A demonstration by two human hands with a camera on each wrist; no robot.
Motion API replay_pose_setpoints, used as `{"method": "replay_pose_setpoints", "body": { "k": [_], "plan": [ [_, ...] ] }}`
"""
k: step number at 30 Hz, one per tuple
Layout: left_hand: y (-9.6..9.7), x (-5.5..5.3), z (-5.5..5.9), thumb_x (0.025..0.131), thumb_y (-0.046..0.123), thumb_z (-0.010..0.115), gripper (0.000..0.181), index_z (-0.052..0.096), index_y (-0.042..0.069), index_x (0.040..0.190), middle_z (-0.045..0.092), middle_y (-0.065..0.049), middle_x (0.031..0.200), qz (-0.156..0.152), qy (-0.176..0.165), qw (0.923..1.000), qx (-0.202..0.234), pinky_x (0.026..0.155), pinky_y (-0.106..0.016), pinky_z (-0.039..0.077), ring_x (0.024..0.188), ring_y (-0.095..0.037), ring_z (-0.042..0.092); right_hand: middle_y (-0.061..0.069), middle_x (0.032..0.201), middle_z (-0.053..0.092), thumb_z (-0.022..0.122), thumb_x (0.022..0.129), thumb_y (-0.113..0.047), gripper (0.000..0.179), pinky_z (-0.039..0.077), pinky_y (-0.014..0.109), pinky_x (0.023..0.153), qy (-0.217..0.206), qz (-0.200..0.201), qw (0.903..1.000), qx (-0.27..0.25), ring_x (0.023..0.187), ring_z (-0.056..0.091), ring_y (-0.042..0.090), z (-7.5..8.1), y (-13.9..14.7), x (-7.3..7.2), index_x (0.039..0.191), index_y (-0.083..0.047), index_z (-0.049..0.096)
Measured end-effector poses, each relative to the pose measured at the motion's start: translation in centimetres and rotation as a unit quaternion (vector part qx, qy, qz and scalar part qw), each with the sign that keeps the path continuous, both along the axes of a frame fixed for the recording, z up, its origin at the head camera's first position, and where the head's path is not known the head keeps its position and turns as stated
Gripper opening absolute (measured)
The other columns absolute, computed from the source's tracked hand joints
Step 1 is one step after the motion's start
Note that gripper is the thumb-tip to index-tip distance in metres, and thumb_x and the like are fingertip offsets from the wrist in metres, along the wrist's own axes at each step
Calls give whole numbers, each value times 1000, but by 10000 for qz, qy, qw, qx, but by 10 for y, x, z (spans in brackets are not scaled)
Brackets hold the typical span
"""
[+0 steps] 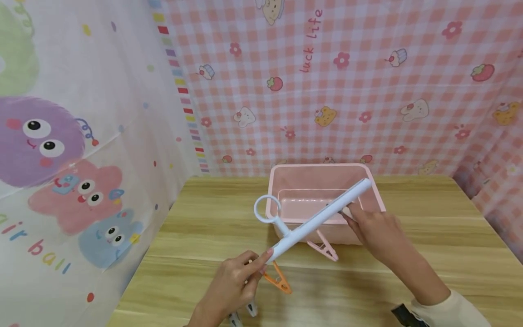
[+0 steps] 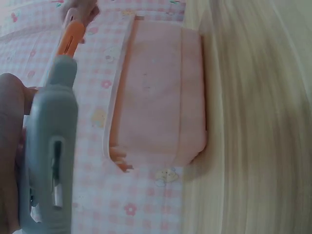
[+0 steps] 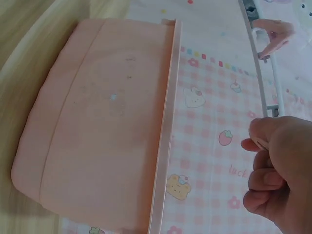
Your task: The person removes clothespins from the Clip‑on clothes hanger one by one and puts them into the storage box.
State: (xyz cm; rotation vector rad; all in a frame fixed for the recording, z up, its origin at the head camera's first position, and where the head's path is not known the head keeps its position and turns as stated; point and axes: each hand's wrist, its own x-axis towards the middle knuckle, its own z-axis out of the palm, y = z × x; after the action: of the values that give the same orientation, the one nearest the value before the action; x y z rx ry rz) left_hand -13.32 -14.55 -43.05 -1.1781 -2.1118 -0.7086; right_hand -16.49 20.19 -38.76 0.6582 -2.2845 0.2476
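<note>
A light blue clip hanger [image 1: 316, 222] with a ring [image 1: 267, 209] slants above the table, its right end higher in the head view. My left hand [image 1: 233, 284] grips the hanger near its lower end. The right hand [image 1: 377, 231] has curled fingers below the upper end, pinching a small pale part there; its kind is mostly hidden. From the bar hang an orange clip [image 1: 282, 282] and a pink clip [image 1: 325, 249]. Grey-white clips [image 1: 252, 309] show below the left hand, and one grey clip [image 2: 51, 146] looms close in the left wrist view.
A pink plastic bin [image 1: 282, 175] stands on the wood-grain table [image 1: 216, 213] behind and below the hanger. Pink checked cloth [image 1: 347, 91] hangs behind the table, with a white printed sheet [image 1: 135, 81] at the left.
</note>
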Motion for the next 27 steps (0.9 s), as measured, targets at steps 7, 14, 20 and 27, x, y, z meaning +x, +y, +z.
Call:
{"method": "replay_pose_setpoints", "body": {
  "k": [7, 14, 20, 27],
  "plan": [
    [-1, 1, -1, 109, 24, 45, 38, 59, 14, 144, 68, 0, 83, 38, -62, 10000, 44, 51, 2, 24, 54, 9, 30, -5, 45, 38, 20, 110, -49, 56, 24, 27, 38, 410, -29, 9991, 72, 39, 32, 9, 2, -3, -4, 97, -8, 57],
    [-3, 0, 0, 108, 23, 50, 36, 62, 14, 141, 69, 1, 83, 29, -141, 9997, 176, 51, 1, 24, 53, 9, 29, -10, 44, 31, 25, 110, -49, 52, 18, 22, 41, 459, 101, 9989, 6, 41, 26, 5, 2, -6, -6, 91, -10, 53],
    [-5, -1, 0, 105, 22, 56, 33, 67, 12, 135, 69, 1, 83, -20, -155, 9995, 289, 50, 1, 24, 53, 8, 30, -12, 46, 28, 23, 110, -51, 55, 17, 19, 44, 328, 201, 9993, -30, 44, 22, 3, 3, -5, -5, 89, -10, 53],
    [-7, -2, -1, 101, 17, 64, 32, 69, 11, 132, 69, 1, 83, -35, -283, 9991, 319, 50, 0, 24, 54, 7, 32, -11, 46, 34, 25, 110, -50, 54, 18, 18, 43, 364, 296, 9989, -60, 42, 25, 1, 1, -1, -5, 91, -10, 56]
  ]
}}
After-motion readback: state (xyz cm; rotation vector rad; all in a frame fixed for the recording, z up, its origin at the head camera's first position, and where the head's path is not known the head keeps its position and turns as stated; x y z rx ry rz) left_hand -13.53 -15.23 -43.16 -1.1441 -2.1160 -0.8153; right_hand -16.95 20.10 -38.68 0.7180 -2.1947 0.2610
